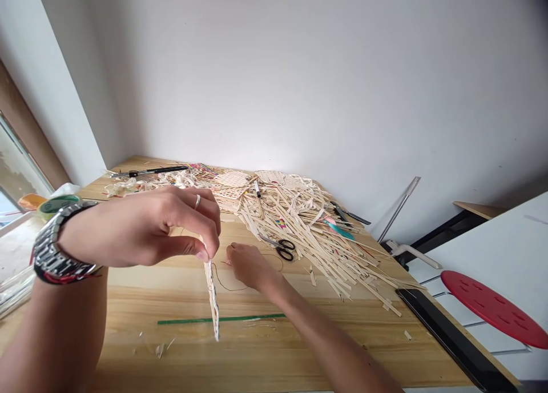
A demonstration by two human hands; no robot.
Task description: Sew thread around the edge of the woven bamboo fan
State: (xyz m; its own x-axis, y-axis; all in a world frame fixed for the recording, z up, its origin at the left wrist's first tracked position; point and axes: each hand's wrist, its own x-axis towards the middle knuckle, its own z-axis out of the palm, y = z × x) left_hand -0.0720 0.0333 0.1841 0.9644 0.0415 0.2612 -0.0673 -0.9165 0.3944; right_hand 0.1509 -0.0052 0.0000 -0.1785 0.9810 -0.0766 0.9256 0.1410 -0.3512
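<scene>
The hands are apart but near each other: the left hand pinches a narrow braided strip between thumb and fingers, its length hanging slightly tilted over the surface. The right hand rests just beside it, fingertips down by a thin dark cord, though whether they grip the cord cannot be told. Beyond lies a heap of pale strips, with scissors at its edge.
</scene>
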